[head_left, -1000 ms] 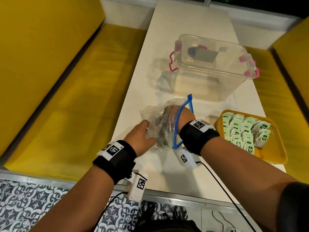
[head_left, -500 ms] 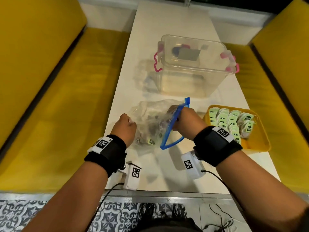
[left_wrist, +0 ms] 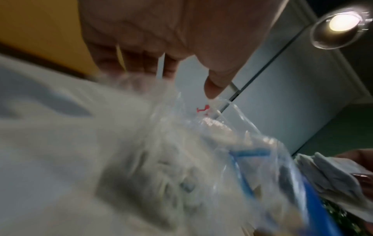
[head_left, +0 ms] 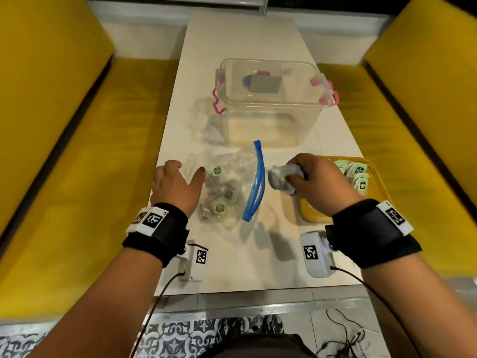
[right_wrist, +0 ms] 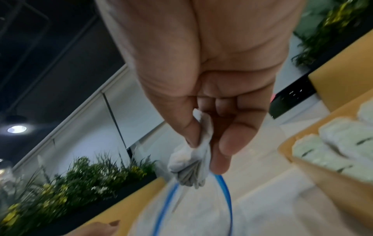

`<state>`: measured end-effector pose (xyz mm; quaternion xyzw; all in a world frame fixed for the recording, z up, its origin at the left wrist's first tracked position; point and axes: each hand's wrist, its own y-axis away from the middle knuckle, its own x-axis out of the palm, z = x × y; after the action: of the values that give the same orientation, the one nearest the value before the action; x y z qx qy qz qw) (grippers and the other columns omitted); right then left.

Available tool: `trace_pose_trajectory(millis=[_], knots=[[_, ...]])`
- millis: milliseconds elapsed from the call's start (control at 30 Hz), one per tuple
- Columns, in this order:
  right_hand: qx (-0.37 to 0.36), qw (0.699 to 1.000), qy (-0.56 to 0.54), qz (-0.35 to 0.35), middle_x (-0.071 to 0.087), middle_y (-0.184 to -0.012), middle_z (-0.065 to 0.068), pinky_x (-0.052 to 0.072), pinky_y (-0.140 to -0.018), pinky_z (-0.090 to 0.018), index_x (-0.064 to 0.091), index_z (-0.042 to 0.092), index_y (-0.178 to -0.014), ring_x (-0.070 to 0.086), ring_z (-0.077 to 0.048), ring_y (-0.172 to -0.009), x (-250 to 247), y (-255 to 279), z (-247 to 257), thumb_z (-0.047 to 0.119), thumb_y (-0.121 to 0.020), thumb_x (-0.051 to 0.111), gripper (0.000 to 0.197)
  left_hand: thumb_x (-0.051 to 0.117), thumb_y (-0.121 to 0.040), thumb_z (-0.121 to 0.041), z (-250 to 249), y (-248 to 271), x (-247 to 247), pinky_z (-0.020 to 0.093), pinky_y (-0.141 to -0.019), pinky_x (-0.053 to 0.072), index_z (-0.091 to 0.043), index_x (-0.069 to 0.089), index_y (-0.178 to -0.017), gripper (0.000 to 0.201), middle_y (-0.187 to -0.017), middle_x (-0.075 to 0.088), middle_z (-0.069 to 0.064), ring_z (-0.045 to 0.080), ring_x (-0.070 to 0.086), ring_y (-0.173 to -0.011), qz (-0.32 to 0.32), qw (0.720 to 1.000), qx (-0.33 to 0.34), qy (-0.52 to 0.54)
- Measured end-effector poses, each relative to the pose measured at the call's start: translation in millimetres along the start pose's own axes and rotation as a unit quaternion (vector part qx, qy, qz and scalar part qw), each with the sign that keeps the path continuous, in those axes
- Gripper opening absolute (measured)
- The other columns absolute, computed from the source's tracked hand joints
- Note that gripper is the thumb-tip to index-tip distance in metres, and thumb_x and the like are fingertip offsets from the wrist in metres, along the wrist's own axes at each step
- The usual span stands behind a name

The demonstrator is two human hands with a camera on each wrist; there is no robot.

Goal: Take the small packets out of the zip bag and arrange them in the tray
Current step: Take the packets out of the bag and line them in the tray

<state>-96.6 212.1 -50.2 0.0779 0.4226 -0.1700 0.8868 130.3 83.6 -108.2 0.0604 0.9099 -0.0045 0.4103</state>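
The clear zip bag (head_left: pixel 229 187) lies on the white table with its blue zip mouth (head_left: pixel 256 184) open toward the right and several green-labelled packets still inside. My left hand (head_left: pixel 180 177) holds the bag's closed left end, fingers curled onto the plastic (left_wrist: pixel 141 79) and thumb spread. My right hand (head_left: pixel 294 177) is outside the bag, between its mouth and the yellow tray (head_left: pixel 309 215). It grips a small bunch of packets (head_left: pixel 282 178), pinched between thumb and fingers (right_wrist: pixel 193 159). Rows of packets (head_left: pixel 358 177) lie in the tray's far part.
A clear lidless storage box with pink latches (head_left: pixel 268 104) stands just beyond the bag. Yellow benches (head_left: pixel 77 151) run along both sides of the narrow table. The table's near edge (head_left: pixel 258 290) is close below my wrists.
My right hand has come out of the bag with a bunch of packets and moved right toward the tray. The bag has dropped flat onto the table, and the left hand has shifted left.
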Motion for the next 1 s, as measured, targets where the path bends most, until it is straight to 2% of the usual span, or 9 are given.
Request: trace_pose_trajectory(millis=[167, 267, 367, 500, 667, 767, 833, 933, 1000], knots=[[0.019, 0.994, -0.106, -0.001, 0.069, -0.068, -0.006, 0.047, -0.05, -0.021, 0.06, 0.016, -0.094, 0.064, -0.012, -0.053, -32, 12, -17, 0.007, -0.085, 0.058, 0.013, 0.053, -0.091, -0.036, -52, 28, -5, 0.037, -0.095, 0.034, -0.016, 0.049, -0.125, 0.039, -0.131, 0.045, 0.006, 0.026, 0.039, -0.121, -0.058, 0.974, 0.216, 0.021], [0.025, 0.987, -0.157, 0.002, 0.07, -0.066, -0.008, 0.05, -0.05, -0.022, 0.056, 0.018, -0.102, 0.065, -0.015, -0.051, -51, 17, -27, 0.006, -0.086, 0.06, 0.02, 0.045, -0.086, -0.041, -89, 48, 10, 0.029, -0.095, 0.036, -0.022, 0.049, -0.126, 0.045, -0.13, 0.047, -0.003, 0.017, 0.043, -0.116, 0.025, 0.94, 0.334, 0.056], [0.028, 0.975, -0.221, 0.019, 0.069, -0.065, -0.01, 0.053, -0.052, -0.03, 0.053, 0.018, -0.105, 0.067, -0.023, -0.053, -68, 21, -36, 0.005, -0.086, 0.06, 0.025, 0.049, -0.081, -0.045, -124, 69, 37, 0.02, -0.101, 0.028, -0.025, 0.041, -0.135, 0.058, -0.137, 0.043, -0.007, 0.012, 0.04, -0.125, 0.134, 0.901, 0.41, 0.055], [0.039, 0.963, -0.265, 0.024, 0.058, -0.053, -0.006, 0.046, -0.051, -0.031, 0.051, 0.022, -0.098, 0.064, -0.027, -0.051, -87, 24, -60, 0.009, -0.083, 0.065, 0.024, 0.058, -0.075, -0.033, -157, 91, 75, 0.021, -0.101, 0.034, -0.023, 0.034, -0.141, 0.071, -0.138, 0.041, -0.005, 0.01, 0.04, -0.124, 0.232, 0.885, 0.399, 0.068], [0.049, 0.944, -0.326, 0.024, 0.056, -0.051, -0.004, 0.039, -0.042, -0.023, 0.05, 0.008, -0.095, 0.055, -0.017, -0.042, -107, 32, -87, 0.013, -0.09, 0.063, 0.015, 0.043, -0.082, -0.024, -186, 107, 107, 0.021, -0.078, 0.042, -0.019, 0.046, -0.127, 0.045, -0.114, 0.055, -0.004, 0.005, 0.053, -0.094, 0.275, 0.887, 0.339, 0.152], [0.044, 0.933, -0.357, 0.008, 0.06, -0.06, -0.008, 0.036, -0.045, -0.027, 0.053, 0.007, -0.091, 0.051, -0.014, -0.042, -117, 36, -102, 0.019, -0.096, 0.055, 0.013, 0.047, -0.091, -0.023, -195, 113, 125, 0.032, -0.076, 0.05, -0.02, 0.052, -0.115, 0.024, -0.106, 0.063, 0.003, 0.018, 0.062, -0.095, 0.3, 0.89, 0.243, 0.241], [0.036, 0.939, -0.342, -0.014, 0.056, -0.068, -0.013, 0.036, -0.042, -0.025, 0.057, 0.011, -0.091, 0.049, -0.013, -0.047, -125, 39, -111, 0.021, -0.094, 0.057, 0.01, 0.049, -0.096, -0.013, -201, 118, 133, 0.029, -0.074, 0.051, -0.017, 0.054, -0.113, 0.017, -0.109, 0.065, 0.009, 0.025, 0.065, -0.099, 0.317, 0.883, 0.173, 0.299], [0.016, 0.952, -0.305, -0.037, 0.054, -0.074, -0.007, 0.041, -0.045, -0.015, 0.06, 0.017, -0.094, 0.051, -0.01, -0.056, -132, 43, -121, 0.015, -0.088, 0.065, 0.008, 0.051, -0.095, -0.004, -209, 123, 136, 0.022, -0.069, 0.053, -0.014, 0.057, -0.109, 0.018, -0.107, 0.067, 0.012, 0.021, 0.068, -0.092, 0.332, 0.864, 0.126, 0.356], [0.011, 0.957, -0.286, -0.032, 0.057, -0.078, -0.005, 0.042, -0.05, -0.015, 0.06, 0.019, -0.092, 0.052, -0.013, -0.062, -134, 43, -127, 0.012, -0.085, 0.069, 0.013, 0.052, -0.094, -0.001, -213, 127, 137, 0.022, -0.066, 0.055, -0.011, 0.059, -0.107, 0.018, -0.101, 0.068, 0.012, 0.02, 0.07, -0.086, 0.336, 0.856, 0.117, 0.375]])
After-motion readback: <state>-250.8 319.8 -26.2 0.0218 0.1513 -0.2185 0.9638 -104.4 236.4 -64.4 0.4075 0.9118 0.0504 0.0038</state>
